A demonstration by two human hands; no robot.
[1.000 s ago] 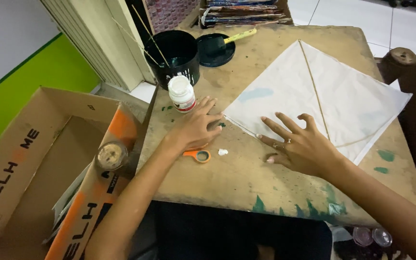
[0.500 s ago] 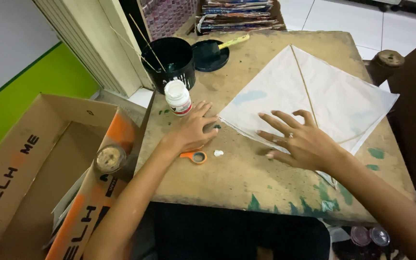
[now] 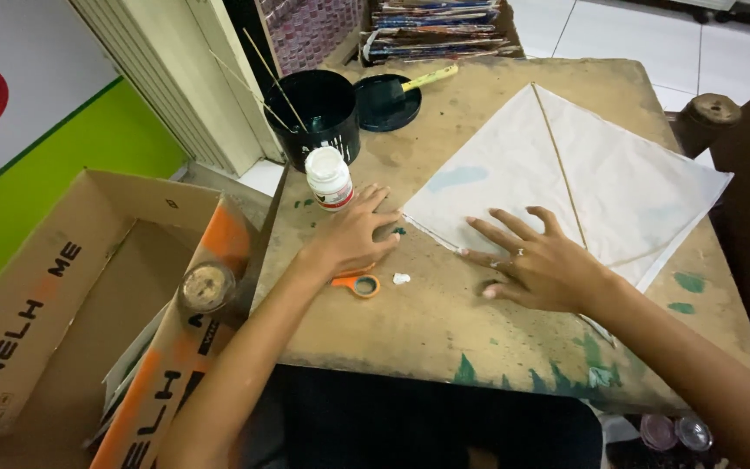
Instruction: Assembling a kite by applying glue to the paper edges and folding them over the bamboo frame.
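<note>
A white paper kite (image 3: 514, 174) with a thin stick frame lies flat on a worn wooden table (image 3: 444, 330). My right hand (image 3: 536, 260) is spread flat, fingers apart, pressing the kite's near edge. My left hand (image 3: 358, 230) lies palm down at the kite's left corner, fingertips touching the paper edge. Orange-handled scissors (image 3: 359, 283) lie partly under that hand. A small white glue bottle (image 3: 329, 177) stands upright just beyond it.
A black pot (image 3: 323, 108) holding thin sticks and a dark lid (image 3: 387, 102) with a yellow-handled brush stand at the table's far side. An open cardboard box (image 3: 54, 287) sits left of the table. Stacked magazines (image 3: 436, 30) lie beyond.
Both hands stay pressed on the kite's near edge; my left hand has crept slightly toward the corner. The view has shifted a little.
</note>
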